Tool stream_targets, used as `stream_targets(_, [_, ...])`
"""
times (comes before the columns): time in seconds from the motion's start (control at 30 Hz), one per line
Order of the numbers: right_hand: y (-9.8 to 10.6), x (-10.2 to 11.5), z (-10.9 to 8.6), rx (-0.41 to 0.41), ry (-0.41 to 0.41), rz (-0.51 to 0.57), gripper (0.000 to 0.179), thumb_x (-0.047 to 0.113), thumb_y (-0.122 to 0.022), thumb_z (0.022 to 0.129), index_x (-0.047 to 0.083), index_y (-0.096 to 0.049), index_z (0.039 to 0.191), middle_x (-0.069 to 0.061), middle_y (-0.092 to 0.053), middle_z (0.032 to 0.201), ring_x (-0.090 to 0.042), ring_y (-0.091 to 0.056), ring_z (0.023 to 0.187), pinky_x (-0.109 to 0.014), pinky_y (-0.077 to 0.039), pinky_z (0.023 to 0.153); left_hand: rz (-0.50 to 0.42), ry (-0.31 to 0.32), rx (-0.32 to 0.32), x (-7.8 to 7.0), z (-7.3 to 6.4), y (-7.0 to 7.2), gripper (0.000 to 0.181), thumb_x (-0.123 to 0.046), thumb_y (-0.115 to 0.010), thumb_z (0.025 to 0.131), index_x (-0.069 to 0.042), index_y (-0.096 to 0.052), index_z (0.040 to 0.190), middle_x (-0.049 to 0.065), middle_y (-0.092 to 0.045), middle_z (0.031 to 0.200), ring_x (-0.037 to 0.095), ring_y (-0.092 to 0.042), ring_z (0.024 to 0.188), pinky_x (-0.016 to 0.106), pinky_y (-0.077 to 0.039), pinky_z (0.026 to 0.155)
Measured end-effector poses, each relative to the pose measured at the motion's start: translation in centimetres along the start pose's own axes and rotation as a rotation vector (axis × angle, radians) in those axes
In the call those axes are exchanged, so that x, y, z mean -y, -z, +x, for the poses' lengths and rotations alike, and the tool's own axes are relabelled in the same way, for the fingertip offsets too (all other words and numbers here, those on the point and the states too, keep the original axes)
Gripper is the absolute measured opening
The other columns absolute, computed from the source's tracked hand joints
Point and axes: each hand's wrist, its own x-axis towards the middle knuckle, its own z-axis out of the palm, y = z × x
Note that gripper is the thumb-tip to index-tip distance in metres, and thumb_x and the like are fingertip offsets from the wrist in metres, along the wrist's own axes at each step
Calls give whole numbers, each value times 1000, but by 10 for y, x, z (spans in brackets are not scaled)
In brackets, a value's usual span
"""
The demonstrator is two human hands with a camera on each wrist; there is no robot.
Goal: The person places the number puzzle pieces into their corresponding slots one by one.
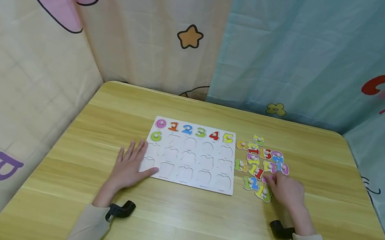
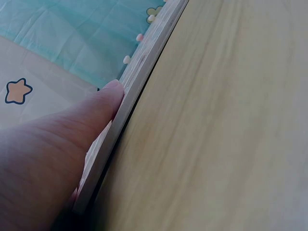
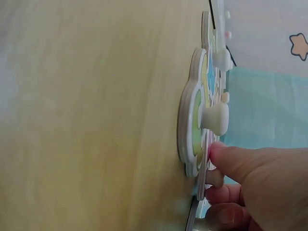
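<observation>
A white number puzzle board [image 1: 185, 185] lies on the table. Its top row holds painted numbers 0 to 5, and a green 6 [image 1: 156, 136] sits at the left of the second row. My left hand [image 1: 127, 168] rests spread along the board's left edge, thumb [image 2: 108, 98] over the rim. Right of the board, my right hand [image 1: 288, 191] pinches a pink number piece [image 1: 266, 177] by its knob [image 3: 215, 177], among the loose pieces. The fingers cover much of this piece, so its digit is hidden.
Several loose number pieces with white knobs crowd together right of the board, some overlapping, including a green-and-yellow piece [image 1: 263, 193] nearest me. The wooden table [image 1: 174, 224] ends at curtains [image 1: 286, 46] behind. Small black cameras [image 1: 122, 209] are strapped to both wrists.
</observation>
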Motion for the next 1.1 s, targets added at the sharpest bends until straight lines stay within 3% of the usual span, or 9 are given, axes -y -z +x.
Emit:
stream_targets(0.13, [4,4,0,-1,10,-10,36,33,-52,98,9,-47,71,-1,-41,56,-21,-42,49,-35,-31,46,6,1,7,1,0,-1,99,-69,-46,86,-5,-9,152,12,-4,158,33,7,142,54,11,108])
stream_targets(0.3, [12,26,12,-16,20,24,33,31,-52,97,8,-48,75,-1,-42,55,-20,-41,46,-33,-29,41,3,2,-4,2,0,-1,99,-69,-46,86,-5,-10,152,13,-5,157,34,7,142,53,11,108])
stream_targets(0.43, [4,58,36,-29,115,61,33,32,-58,95,8,-50,74,1,-43,53,-18,-41,46,-30,-29,41,12,8,6,2,0,0,99,-71,-43,86,-6,-8,153,11,-3,158,32,9,142,52,13,108])
stream_targets(0.67, [-22,132,86,124,221,79,35,41,-54,96,10,-50,80,-2,-47,61,-18,-45,52,-30,-33,48,3,9,4,0,0,0,99,-71,-45,86,-7,-8,153,11,-4,158,32,8,142,52,12,109])
stream_targets(0.87, [-33,193,124,158,302,72,34,42,-52,97,11,-49,82,-2,-50,64,-18,-48,55,-32,-35,50,15,16,12,0,0,0,99,-72,-42,86,-8,-7,153,10,-3,158,31,9,142,51,12,109])
stream_targets(1.1, [-48,237,150,188,368,50,34,45,-51,96,12,-49,87,-1,-51,69,-17,-49,62,-31,-37,55,11,9,7,0,0,0,99,-71,-43,86,-7,-9,153,11,-5,158,31,7,142,52,11,109])
